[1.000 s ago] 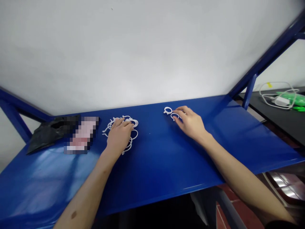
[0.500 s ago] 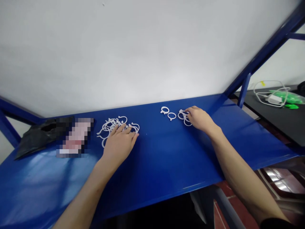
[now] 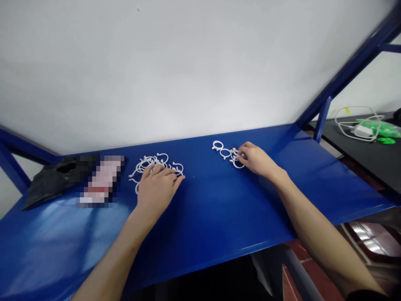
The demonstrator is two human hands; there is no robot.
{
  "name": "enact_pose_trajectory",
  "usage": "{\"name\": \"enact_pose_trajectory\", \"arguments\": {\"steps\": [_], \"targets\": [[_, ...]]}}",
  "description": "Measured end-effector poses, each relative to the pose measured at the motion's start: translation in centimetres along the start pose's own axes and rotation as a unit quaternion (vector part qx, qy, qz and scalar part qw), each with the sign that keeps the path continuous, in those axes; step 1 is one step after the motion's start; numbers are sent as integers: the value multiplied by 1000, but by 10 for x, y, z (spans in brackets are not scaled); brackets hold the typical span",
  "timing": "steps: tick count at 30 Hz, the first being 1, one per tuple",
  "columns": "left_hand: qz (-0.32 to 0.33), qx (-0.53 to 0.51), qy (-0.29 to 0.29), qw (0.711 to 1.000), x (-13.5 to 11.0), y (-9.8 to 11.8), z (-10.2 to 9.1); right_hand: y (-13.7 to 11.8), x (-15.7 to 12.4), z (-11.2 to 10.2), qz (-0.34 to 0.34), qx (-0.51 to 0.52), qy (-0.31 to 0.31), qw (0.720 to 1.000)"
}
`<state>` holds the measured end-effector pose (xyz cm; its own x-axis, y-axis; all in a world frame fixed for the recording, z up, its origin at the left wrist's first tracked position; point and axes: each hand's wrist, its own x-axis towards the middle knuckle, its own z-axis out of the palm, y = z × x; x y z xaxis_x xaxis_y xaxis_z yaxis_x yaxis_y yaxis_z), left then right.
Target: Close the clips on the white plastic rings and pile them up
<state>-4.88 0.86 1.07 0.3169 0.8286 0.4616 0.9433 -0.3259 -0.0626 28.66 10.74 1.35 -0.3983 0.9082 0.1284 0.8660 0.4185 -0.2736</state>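
Observation:
My left hand [image 3: 156, 186] rests over a pile of white open plastic rings [image 3: 147, 160] with little knobs at their ends. Its fingers are spread on the pile, and the thumb reaches a ring at the pile's right edge. Farther right, my right hand [image 3: 255, 159] has its fingertips closed on a white plastic ring [image 3: 238, 164] lying in a small overlapping group. Part of that group is hidden by the fingers. To its left, two closed white rings with small tabs lie flat, a far ring [image 3: 217, 145] and a nearer ring [image 3: 225, 154].
A blue table [image 3: 200, 225] runs along a white wall. At the left lie a black plastic bag [image 3: 46, 184] and a blurred-out pink packet [image 3: 103, 177]. On a dark table at the right are a white charger with cable [image 3: 361, 131] and a green bag [image 3: 382, 126].
My right hand has slid left with the rings under its fingers, bringing them up against the two flat rings. My left hand stays on the pile, its fingers slightly shifted.

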Motion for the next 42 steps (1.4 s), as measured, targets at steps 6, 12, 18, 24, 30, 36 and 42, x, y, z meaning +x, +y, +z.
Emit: {"name": "enact_pose_trajectory", "arguments": {"steps": [6, 12, 18, 24, 30, 36, 42], "targets": [[11, 41, 32, 999, 3, 4, -4, -20, -6, -6, -29, 15, 69, 997], [41, -79, 54, 995, 3, 20, -1, -60, -15, 0, -102, 180, 65, 976], [8, -259, -18, 966, -4, 46, 13, -95, -29, 21, -95, 342, -50, 934], [-29, -215, -10, 976, -3, 39, 17, -93, -29, 30, -165, 301, -89, 935], [-2, -144, 47, 988, -2, 32, 19, -90, -29, 20, -245, 153, -74, 954], [17, -157, 52, 986, -1, 44, 23, -62, -23, -13, -78, -77, 13, 994], [-5, -137, 28, 990, 6, 46, 33, -37, -14, -15, 49, -127, -61, 989]]}}
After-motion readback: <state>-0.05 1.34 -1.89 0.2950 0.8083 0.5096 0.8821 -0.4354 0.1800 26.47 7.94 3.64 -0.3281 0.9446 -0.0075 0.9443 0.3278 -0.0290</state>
